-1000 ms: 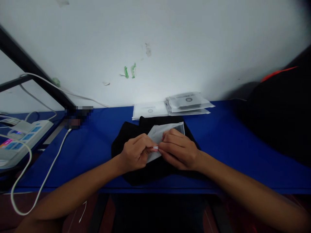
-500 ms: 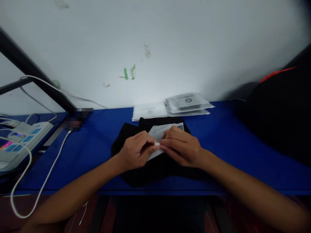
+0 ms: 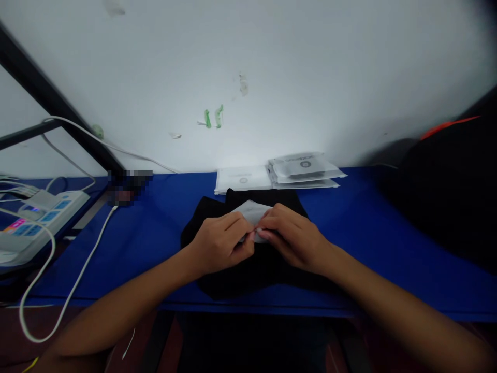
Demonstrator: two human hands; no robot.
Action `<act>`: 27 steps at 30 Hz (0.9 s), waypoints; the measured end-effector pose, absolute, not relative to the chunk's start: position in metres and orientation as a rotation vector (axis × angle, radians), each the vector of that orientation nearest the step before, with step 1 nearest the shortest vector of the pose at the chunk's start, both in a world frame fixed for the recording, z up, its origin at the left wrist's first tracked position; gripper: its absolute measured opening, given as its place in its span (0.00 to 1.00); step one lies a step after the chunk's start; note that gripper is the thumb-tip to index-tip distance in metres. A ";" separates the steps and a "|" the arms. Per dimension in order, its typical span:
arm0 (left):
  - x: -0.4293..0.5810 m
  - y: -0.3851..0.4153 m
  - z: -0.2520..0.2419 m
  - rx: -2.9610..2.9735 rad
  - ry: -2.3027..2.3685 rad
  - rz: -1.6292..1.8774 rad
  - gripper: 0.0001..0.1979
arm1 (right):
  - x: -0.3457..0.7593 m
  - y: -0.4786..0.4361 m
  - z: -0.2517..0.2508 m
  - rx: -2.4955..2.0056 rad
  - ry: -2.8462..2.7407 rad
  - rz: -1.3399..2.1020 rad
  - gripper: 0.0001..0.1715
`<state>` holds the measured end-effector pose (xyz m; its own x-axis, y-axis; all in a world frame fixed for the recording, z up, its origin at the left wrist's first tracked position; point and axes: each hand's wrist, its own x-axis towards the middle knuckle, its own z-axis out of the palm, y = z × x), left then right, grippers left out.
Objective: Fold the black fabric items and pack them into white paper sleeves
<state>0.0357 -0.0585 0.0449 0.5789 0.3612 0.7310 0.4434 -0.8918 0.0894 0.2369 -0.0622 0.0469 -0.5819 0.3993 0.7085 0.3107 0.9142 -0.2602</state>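
Note:
A folded black garment (image 3: pixel 217 282) lies on the blue table (image 3: pixel 155 233) in front of me. Over it, my left hand (image 3: pixel 221 243) and my right hand (image 3: pixel 293 235) meet, fingers pinched together on a small white plastic packet (image 3: pixel 252 211). Only the packet's upper edge shows above the fingers; the rest is hidden behind both hands.
A stack of white packets (image 3: pixel 301 168) and a flat white sheet (image 3: pixel 243 179) lie by the wall behind the garment. A white power strip (image 3: pixel 42 217) with cables sits at the left, a white cable (image 3: pixel 70 290) trails off the table edge. A dark bulky object (image 3: pixel 454 191) fills the right.
The packet has been tilted and drawn in between my hands, so less of it shows. Both hands have closed tighter together over the garment.

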 end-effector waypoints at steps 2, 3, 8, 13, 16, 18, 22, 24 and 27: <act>0.036 -0.059 0.046 -2.644 -0.690 -1.137 0.07 | 0.238 -0.062 0.046 -0.501 -2.243 0.124 0.05; 0.036 -0.059 0.047 -2.635 -0.683 -1.086 0.08 | 0.238 -0.062 0.046 -0.490 -2.237 0.113 0.05; 0.035 -0.058 0.049 -2.669 -0.533 -0.952 0.13 | 0.238 -0.061 0.040 -0.443 -2.241 0.054 0.06; 0.033 -0.057 0.043 -2.723 -0.461 -1.018 0.15 | 0.239 -0.063 0.041 -0.436 -2.384 0.100 0.10; 0.034 -0.058 0.040 -2.740 -0.421 -1.072 0.15 | 0.240 -0.064 0.041 -0.431 -2.439 0.172 0.12; 0.035 -0.058 0.038 -2.749 -0.415 -1.097 0.15 | 0.240 -0.064 0.041 -0.439 -2.452 0.216 0.12; 0.038 -0.057 0.034 -2.738 -0.431 -1.125 0.16 | 0.240 -0.065 0.039 -0.486 -2.467 0.272 0.11; 0.038 -0.057 0.032 -2.720 -0.423 -1.143 0.16 | 0.239 -0.065 0.038 -0.512 -2.471 0.309 0.12; 0.039 -0.056 0.030 -2.683 -0.410 -1.167 0.16 | 0.239 -0.065 0.037 -0.526 -2.473 0.384 0.13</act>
<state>0.0390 -0.0562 0.0303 0.6525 0.1761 0.7371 0.3235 -0.9443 -0.0608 0.2386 -0.0646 0.0374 -0.7563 0.4480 0.4767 0.2822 0.8808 -0.3801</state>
